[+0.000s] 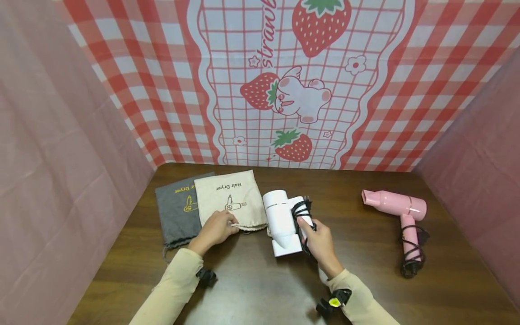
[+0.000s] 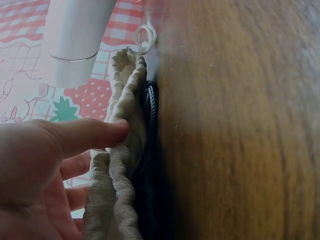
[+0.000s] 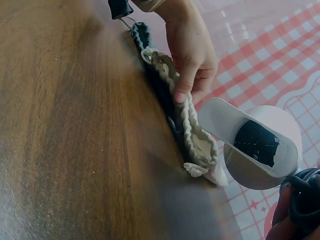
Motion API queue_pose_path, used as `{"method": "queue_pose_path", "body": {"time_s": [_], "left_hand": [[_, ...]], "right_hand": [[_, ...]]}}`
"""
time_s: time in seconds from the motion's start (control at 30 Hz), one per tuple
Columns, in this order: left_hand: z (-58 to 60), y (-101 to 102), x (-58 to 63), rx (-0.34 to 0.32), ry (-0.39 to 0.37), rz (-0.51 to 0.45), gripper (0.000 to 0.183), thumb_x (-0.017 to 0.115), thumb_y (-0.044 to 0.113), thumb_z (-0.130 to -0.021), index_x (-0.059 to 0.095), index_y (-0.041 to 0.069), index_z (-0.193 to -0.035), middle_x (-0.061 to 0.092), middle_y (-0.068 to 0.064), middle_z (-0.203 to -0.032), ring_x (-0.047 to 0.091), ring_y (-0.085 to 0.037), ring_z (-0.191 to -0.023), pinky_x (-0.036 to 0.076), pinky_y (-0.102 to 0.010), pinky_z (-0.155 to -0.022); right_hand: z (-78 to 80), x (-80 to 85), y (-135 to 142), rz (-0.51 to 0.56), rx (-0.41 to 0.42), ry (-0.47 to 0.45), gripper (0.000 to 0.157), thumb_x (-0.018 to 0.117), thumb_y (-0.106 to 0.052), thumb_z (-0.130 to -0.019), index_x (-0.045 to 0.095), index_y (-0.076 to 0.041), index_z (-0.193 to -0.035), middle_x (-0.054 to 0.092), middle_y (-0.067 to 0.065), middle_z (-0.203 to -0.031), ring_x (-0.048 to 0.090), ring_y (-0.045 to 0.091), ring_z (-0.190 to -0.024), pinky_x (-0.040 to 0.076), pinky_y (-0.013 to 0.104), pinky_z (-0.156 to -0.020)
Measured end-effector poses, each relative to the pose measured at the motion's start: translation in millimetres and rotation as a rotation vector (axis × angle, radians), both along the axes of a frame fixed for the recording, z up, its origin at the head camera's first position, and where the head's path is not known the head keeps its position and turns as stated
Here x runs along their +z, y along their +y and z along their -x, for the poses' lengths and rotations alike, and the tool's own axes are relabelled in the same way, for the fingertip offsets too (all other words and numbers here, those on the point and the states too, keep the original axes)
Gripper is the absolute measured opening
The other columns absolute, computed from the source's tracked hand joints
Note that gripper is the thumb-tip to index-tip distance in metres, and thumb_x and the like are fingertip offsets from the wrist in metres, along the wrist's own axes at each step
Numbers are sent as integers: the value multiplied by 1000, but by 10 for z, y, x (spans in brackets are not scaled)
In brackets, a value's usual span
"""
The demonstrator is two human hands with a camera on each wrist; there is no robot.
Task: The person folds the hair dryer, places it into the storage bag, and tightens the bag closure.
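Observation:
My left hand (image 1: pixel 216 229) pinches the gathered mouth of a cream drawstring bag (image 1: pixel 245 205) printed "Hair Dryer". In the left wrist view, the thumb (image 2: pixel 95 135) lies on the ruffled rim, and the opening is slightly parted. My right hand (image 1: pixel 322 246) grips the handle of a white hair dryer (image 1: pixel 279 216), with its black cord (image 1: pixel 301 210) wound round the handle. The dryer is held just right of the bag, its flat nozzle (image 3: pixel 220 117) pointing toward me. Part of a grey drawstring bag (image 1: pixel 174 221) is hidden under the cream one.
A pink hair dryer (image 1: pixel 396 204) lies at the right of the brown wooden table (image 1: pixel 252 289), a black cord wrapped round its handle. A checked strawberry cloth (image 1: pixel 162 90) hangs behind the table. Pink curtains (image 1: pixel 48 158) close off both sides.

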State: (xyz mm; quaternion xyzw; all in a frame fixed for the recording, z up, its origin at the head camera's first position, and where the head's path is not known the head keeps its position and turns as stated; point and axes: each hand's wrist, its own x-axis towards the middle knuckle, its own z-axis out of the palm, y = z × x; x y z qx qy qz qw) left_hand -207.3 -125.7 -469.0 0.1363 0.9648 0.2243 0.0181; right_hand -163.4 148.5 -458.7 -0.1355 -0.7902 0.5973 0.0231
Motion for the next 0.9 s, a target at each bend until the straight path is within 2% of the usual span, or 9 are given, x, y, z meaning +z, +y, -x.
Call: {"method": "queue_pose_path", "body": {"time_s": [0.47, 0.73, 0.9], "left_hand": [[43, -15, 65, 77, 23, -77, 12, 68, 34, -77, 67, 24, -71, 67, 6, -76, 59, -13, -71, 45, -30, -68], [59, -49, 67, 52, 49, -126, 14, 74, 33, -70, 65, 25, -63, 65, 8, -68, 56, -9, -65, 44, -26, -65], [97, -62, 44, 36, 5, -196, 15, 72, 35, -72, 66, 23, -63, 64, 9, -65, 53, -6, -61, 43, -24, -64]], "right_hand": [[-41, -10, -14, 22, 16, -12, 47, 62, -47, -79, 60, -2, -90, 48, -2, -51, 46, 10, -44, 41, 26, -43], [-38, 2, -26, 16, 20, -11, 47, 63, -48, -79, 60, -2, -89, 50, 1, -53, 47, 11, -44, 42, 27, -44], [-29, -5, -20, 9, 20, -10, 48, 62, -50, -78, 60, -3, -90, 49, -1, -52, 48, 11, -44, 42, 27, -44]]}}
